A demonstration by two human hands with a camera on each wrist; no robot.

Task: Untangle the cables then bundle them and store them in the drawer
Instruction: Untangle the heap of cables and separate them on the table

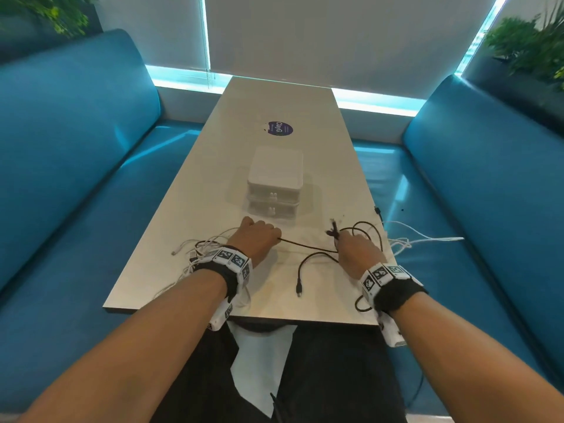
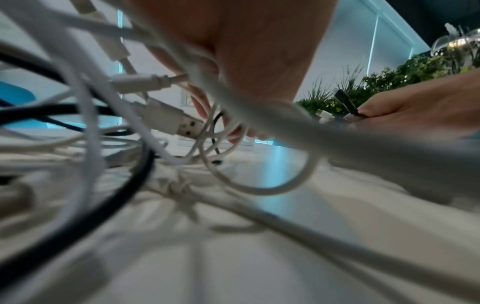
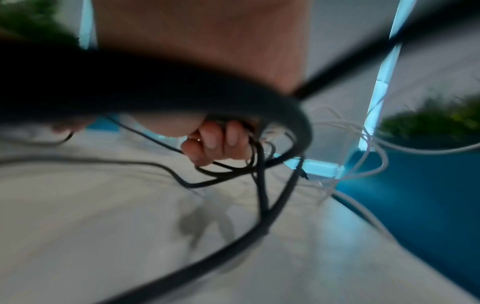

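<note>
The black cable (image 1: 305, 246) is running left to right between you: your left hand (image 1: 254, 238) is gripping one stretch, your right hand (image 1: 355, 250) is clutching its loops.

We hold both forearms extended over the table, left hand (image 1: 255, 238) fisted knuckles-up, right hand (image 1: 355, 250) with fingers (image 3: 221, 142) curled, gripping.
</note>
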